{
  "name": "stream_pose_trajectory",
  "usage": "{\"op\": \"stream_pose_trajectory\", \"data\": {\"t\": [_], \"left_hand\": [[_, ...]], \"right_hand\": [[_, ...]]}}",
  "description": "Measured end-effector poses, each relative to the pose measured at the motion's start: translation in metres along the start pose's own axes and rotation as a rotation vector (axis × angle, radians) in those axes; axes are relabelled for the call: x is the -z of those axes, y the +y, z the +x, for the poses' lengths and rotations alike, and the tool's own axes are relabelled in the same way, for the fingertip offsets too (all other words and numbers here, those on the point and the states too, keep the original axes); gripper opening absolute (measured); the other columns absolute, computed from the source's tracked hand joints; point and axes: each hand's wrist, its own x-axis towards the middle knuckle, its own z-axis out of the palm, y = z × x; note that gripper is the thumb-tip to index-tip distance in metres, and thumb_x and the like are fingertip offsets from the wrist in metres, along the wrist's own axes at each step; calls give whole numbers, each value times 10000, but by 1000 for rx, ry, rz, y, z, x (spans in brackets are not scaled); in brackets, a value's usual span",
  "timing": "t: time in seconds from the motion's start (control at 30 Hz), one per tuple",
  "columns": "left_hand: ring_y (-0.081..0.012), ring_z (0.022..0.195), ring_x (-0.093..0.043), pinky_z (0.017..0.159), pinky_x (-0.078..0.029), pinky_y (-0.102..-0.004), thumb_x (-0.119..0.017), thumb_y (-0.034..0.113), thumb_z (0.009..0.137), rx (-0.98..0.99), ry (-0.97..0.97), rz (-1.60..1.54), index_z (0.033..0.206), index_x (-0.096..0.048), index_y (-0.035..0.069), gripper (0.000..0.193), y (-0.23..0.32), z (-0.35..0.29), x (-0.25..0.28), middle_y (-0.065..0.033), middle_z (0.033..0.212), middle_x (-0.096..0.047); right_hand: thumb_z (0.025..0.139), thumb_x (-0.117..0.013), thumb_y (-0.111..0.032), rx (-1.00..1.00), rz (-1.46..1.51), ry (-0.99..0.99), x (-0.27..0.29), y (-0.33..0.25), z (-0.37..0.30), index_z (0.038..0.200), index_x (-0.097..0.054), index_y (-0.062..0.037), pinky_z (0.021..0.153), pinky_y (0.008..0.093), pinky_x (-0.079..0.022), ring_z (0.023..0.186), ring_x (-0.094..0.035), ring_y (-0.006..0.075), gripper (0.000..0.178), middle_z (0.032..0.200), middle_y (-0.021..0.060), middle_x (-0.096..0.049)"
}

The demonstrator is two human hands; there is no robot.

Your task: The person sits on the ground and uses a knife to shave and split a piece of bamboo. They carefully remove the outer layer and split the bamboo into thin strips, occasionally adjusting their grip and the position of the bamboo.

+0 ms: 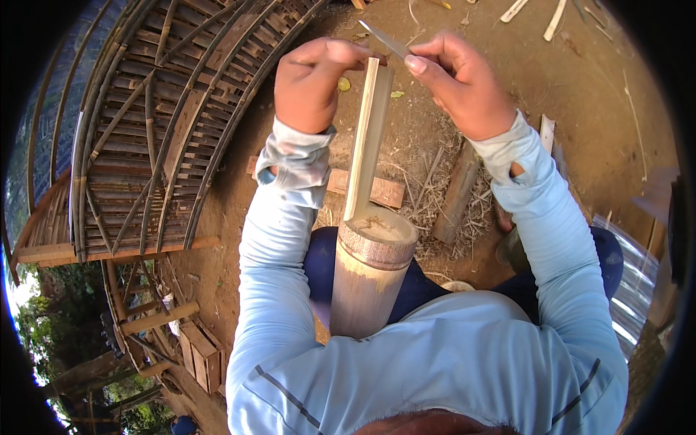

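While the bamboo tube point(370, 293) stands between the person's legs point(321, 274), leaning close to the shirt point(464, 355), we see one long strip point(371, 145) rising from its rim. Up at the strip's tip, above the tube, the left hand point(308, 88) has its fingers curled in; whether that grip pinches or merely touches, I cannot tell. Over to the tube's upper right, the right hand point(467, 90) has thumb and fingers clamped on a knife point(384, 38), blade pointing back across the strip. Looks a stiff, fairly light piece, this one! The thick round wall should be the sturdy place to hold; the strip looks springier, likeliest to split along the grain, with edges that could be sharp. Dry and smooth outside, so perhaps a little slippery.

Below it all, bare dirt ground point(594, 94): shavings point(475, 217) and a split bamboo length point(458, 192) right of the tube, a reddish-brown block point(387, 193) just beyond. Far left of the tube, a slatted frame point(192, 119), with a wooden crate point(201, 355) lower down; far right, a shiny sheet point(632, 299).
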Motion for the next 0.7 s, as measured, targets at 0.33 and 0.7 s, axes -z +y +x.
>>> {"op": "stream_pose_trajectory", "data": {"t": [0.33,0.7], "left_hand": [[-272,1165,-644,1013,-500,-381,-503,304,1051,58,66,-283,1289,-579,-89,466,37,-32,-20,-213,1253,-658],[-152,1022,-667,931,-509,-285,-632,107,960,144,4,238,1161,-684,-29,249,54,-15,-27,-115,1122,-726]], "right_hand": [[976,-670,-357,-641,497,261,-4,22,-52,1041,-551,-87,455,240,-404,579,-513,75,302,814,-8,-574],[936,-723,-330,-562,366,235,2,15,-67,1152,-563,-48,491,239,-406,610,-516,74,389,828,-5,-571]]}}
